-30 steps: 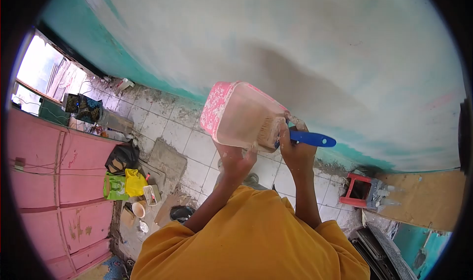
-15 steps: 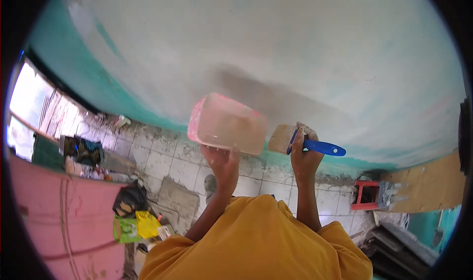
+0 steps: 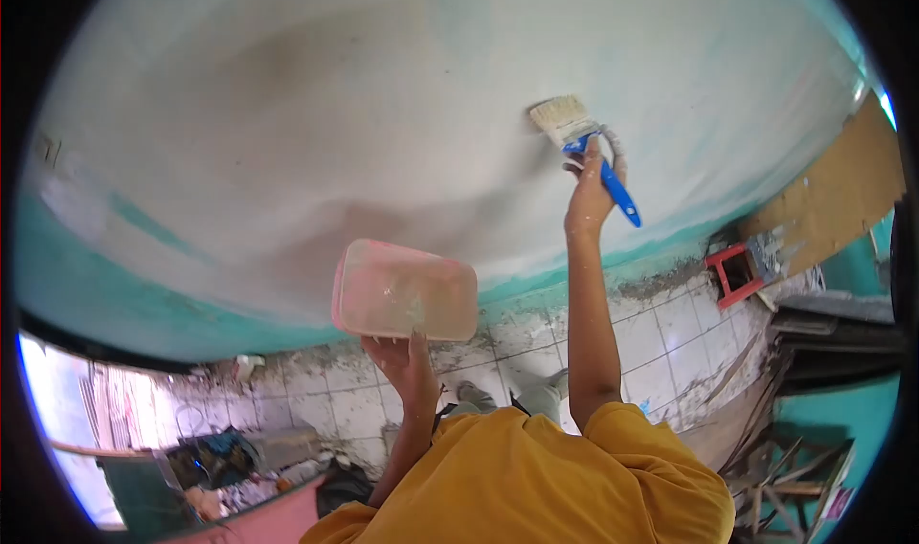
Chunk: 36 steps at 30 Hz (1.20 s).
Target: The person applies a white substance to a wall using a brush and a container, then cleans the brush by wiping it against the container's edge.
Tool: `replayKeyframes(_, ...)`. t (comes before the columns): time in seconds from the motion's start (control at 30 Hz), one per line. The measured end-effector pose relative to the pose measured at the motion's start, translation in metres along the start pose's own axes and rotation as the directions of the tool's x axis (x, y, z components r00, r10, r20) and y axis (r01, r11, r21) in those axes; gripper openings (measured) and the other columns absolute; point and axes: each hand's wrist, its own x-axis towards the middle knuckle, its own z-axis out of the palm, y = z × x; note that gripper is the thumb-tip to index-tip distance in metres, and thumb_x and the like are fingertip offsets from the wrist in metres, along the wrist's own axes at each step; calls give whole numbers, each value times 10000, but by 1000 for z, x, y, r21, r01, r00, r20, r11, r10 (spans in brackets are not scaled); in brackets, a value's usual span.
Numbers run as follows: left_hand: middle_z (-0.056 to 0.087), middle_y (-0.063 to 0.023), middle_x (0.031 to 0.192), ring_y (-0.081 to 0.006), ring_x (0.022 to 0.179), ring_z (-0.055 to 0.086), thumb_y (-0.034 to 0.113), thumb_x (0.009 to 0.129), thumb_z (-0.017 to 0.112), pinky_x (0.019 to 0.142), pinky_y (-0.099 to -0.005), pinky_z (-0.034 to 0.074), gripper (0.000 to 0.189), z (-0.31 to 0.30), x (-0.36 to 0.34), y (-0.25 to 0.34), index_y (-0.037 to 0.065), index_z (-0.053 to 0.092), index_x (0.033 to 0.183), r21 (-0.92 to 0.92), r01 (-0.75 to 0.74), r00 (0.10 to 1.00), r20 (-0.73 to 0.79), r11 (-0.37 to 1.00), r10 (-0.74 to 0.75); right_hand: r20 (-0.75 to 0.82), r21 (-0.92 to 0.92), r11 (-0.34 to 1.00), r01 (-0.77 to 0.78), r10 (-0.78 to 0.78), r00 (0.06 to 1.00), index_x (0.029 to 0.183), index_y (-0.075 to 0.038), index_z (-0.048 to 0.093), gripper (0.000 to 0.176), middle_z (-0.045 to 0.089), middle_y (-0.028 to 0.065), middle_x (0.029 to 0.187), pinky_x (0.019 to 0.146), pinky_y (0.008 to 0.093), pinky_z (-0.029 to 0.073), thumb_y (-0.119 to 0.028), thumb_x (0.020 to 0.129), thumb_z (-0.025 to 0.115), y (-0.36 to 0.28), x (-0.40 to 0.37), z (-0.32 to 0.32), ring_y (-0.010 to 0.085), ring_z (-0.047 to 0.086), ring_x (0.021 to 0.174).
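Note:
My left hand (image 3: 404,360) grips the lower edge of a pinkish, translucent plastic container (image 3: 407,293), its thumb over the rim. The container is tilted, its opening toward me, with pale residue inside. My right hand (image 3: 593,185) is closed around a wide paintbrush (image 3: 620,196) with a blue handle. The brush's pale bristles point up and left, at or very near the whitish wall (image 3: 383,94); contact cannot be made out for certain. Pale smears mark the fingers of my right hand.
A red stool (image 3: 735,276) stands at the right by a brown board (image 3: 833,190). Dark stacked sheets (image 3: 833,338) and a wooden frame (image 3: 795,487) are at the lower right. Tiled floor (image 3: 335,415) runs below the wall. Clutter (image 3: 225,458) lies lower left.
My right hand has lifted the brush up toward the wall, its bristles turning upward. My left hand and the container have moved slightly down and left. The view has rotated.

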Motion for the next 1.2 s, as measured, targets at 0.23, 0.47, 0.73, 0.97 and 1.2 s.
replayKeyframes(0.23,431,-77,1342,-198,1241,451,30,908,565,993,-360,453,663,-33,17,13,110,185,1446,5,11,997,77,1000,-11,-216,-39,971,-234,221,951,1174,-28,571,301,660,88,847,624,293,528,-240,961,585,102,-55,-46,157,639,691)
replayKeyframes(0.47,414,-78,1359,-203,1263,432,84,924,588,1007,-358,447,676,-47,19,21,109,173,1457,-21,55,997,64,998,-54,-6,-299,952,66,-71,997,1028,68,660,320,671,119,796,661,296,560,-227,946,569,-19,40,24,186,664,678)
replayKeyframes(0.73,406,-88,1370,-215,1273,422,112,929,589,1018,-374,439,696,-55,17,25,101,154,1473,-23,60,997,47,998,-58,38,23,976,215,-216,976,1190,34,626,357,659,114,1016,799,320,559,-247,992,528,-39,39,44,185,667,864)
replayKeyframes(0.97,389,-83,1373,-217,1274,412,111,928,584,1019,-389,436,711,-63,15,14,101,131,1476,34,23,998,57,999,-25,-82,-195,977,-86,72,994,1068,92,642,373,673,122,847,650,306,545,-258,984,545,112,-68,-54,174,655,720)
replayKeyframes(1.2,399,-74,1359,-203,1256,424,94,925,582,1009,-380,442,698,-59,13,10,96,140,1466,12,56,997,52,998,-56,87,-276,951,138,-118,989,981,82,677,337,669,105,756,650,280,534,-246,938,613,-45,19,48,148,647,682)
